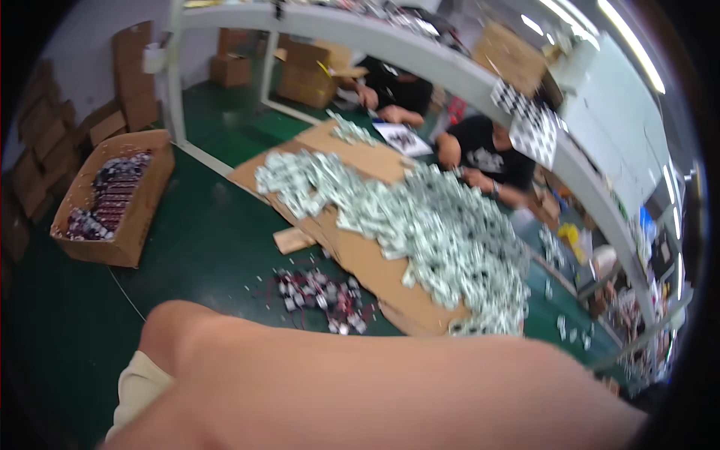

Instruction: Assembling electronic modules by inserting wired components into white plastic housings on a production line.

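Note:
A bare arm of mine (360,382), bent at the left, fills the lower part of the head view close up. Which arm it is I cannot tell, and neither hand shows. Past it, a broad heap of pale whitish-green flat parts (420,217) is spread over flattened cardboard (367,266). Nearer the arm lies a loose pile of small white and dark parts with red wires (322,296) on the green surface. Beige cloth (142,386) shows at lower left.
An open cardboard box (139,236) holding red-wired parts stands at left. Two people in dark shirts (491,154) work across the heap. A white frame beam (360,22) crosses overhead. Folded cardboard (135,82) leans at the far left wall.

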Available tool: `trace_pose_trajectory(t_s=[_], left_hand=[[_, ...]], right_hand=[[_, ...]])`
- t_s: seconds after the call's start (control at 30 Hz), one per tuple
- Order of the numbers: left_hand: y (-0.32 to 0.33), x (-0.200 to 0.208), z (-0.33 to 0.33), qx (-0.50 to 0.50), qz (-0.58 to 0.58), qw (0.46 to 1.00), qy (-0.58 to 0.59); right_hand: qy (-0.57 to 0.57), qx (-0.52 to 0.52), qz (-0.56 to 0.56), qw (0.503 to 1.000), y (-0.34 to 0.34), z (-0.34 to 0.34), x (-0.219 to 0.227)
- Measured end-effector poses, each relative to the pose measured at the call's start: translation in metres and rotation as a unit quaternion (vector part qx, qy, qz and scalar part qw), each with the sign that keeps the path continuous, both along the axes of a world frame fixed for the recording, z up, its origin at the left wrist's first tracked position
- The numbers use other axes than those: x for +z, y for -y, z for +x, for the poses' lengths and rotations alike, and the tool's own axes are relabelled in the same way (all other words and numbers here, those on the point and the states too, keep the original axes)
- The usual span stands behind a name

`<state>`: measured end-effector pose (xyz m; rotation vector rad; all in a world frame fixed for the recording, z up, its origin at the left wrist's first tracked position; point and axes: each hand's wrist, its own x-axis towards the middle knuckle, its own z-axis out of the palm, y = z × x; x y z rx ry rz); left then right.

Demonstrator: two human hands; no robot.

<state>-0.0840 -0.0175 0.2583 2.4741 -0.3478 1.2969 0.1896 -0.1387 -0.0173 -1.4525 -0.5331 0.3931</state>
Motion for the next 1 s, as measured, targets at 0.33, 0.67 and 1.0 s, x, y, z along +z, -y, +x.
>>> trace_pose_trajectory(t_s=[0.33,0.67,1.0], left_hand=[[0.042,-0.009,0.112,-0.067,-0.036,0.986,-0.15],[0.016,-0.009,0.065,-0.143,0.021,0.965,-0.217],[-0.027,-0.097,0.21,0.023,-0.096,0.941,-0.323]], right_hand=[[0.005,-0.007,0.034,0.999,-0.01,0.0,0.005],[0.005,-0.033,0.008,0.999,-0.007,-0.008,0.022],[0.064,-0.084,-0.031,0.994,0.004,0.003,0.016]])
